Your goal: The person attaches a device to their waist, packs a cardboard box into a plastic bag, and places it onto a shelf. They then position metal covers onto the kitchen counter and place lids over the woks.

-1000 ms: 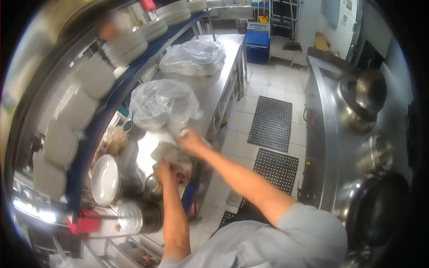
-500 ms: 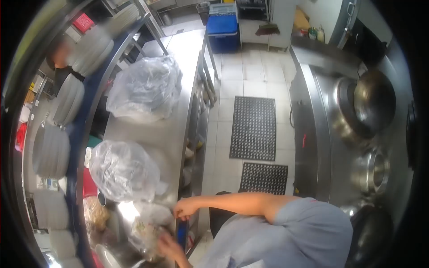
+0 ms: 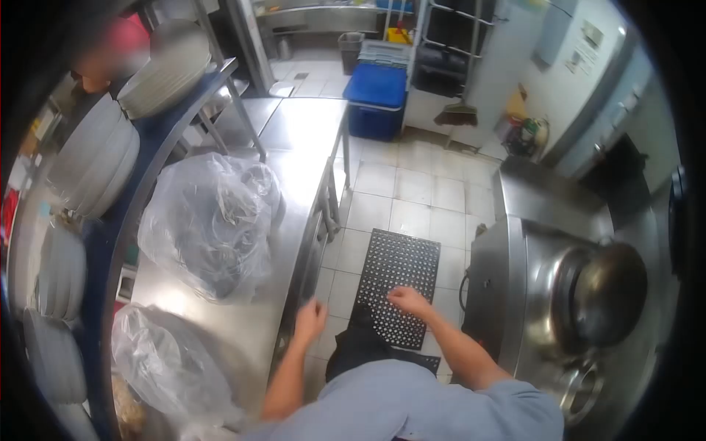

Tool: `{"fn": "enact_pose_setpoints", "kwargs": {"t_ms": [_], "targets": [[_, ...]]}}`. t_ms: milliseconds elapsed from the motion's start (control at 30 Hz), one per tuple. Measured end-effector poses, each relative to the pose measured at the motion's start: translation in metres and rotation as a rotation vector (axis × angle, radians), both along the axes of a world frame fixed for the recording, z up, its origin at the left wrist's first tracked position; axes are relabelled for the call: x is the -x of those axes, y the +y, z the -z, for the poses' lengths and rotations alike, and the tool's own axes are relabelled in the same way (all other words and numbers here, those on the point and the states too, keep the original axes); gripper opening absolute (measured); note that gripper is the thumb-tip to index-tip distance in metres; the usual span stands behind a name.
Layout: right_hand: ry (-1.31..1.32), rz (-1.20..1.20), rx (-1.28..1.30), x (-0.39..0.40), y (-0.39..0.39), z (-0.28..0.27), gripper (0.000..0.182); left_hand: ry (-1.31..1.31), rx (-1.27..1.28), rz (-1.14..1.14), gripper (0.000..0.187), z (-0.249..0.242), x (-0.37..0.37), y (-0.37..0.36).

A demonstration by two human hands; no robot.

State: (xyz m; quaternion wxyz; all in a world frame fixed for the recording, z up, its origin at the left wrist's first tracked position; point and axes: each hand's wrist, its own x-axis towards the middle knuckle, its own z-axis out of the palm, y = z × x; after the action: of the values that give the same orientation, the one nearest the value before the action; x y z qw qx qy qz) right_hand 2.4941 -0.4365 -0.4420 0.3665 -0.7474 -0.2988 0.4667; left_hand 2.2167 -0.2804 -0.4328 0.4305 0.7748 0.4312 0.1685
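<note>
My left hand (image 3: 311, 320) is at the right edge of the steel counter, loosely closed, with nothing visible in it. My right hand (image 3: 409, 302) hangs over the floor mat, fingers curled, and appears to hold nothing. On the counter, left of my left hand, lies a large clear plastic bag (image 3: 209, 228); what it holds is hard to make out. Nearer to me is a second clear plastic bag (image 3: 173, 367). Neither hand touches the bags.
Stacks of white plates (image 3: 95, 158) line the blue shelf at left. A black rubber mat (image 3: 401, 275) lies on the tiles. Woks (image 3: 607, 298) sit on the stove at right. A blue cooler (image 3: 376, 99) and a broom (image 3: 457, 115) stand ahead. Another person (image 3: 110, 48) is behind the shelf.
Both hands have left the bagged items at the counter and now hang apart in front of my body. The view has moved forward along the aisle, and the bags appear lower.
</note>
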Motion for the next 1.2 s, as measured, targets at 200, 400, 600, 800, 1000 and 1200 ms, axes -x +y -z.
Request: {"fn": "enact_pose_setpoints", "kwargs": {"t_ms": [200, 400, 600, 800, 1000, 1200], "targets": [[0.444, 0.335, 0.159, -0.104, 0.018, 0.035, 0.025, -0.037, -0.531, -0.089, 0.039, -0.037, -0.204, 0.208], [0.741, 0.242, 0.005, -0.176, 0.246, 0.064, 0.048, 0.488, -0.523, -0.158, 0.080, -0.006, -0.267, 0.301], [0.570, 0.201, -0.156, -0.217, 0.524, 0.120, 0.082, 0.669, -0.606, -0.238, 0.083, -0.009, -0.283, 0.304], [0.568, 0.337, -0.203, -0.225, 0.585, 0.096, 0.088, 0.719, -0.520, -0.255, 0.078, -0.018, -0.292, 0.315], [0.714, 0.238, -0.171, -0.267, 0.579, 0.045, 0.065, 0.723, -0.509, -0.275, 0.078, -0.016, -0.293, 0.313], [0.700, 0.169, -0.116, -0.351, 0.582, 0.057, 0.069, 0.768, -0.509, -0.268, 0.083, -0.012, -0.291, 0.312]]}}
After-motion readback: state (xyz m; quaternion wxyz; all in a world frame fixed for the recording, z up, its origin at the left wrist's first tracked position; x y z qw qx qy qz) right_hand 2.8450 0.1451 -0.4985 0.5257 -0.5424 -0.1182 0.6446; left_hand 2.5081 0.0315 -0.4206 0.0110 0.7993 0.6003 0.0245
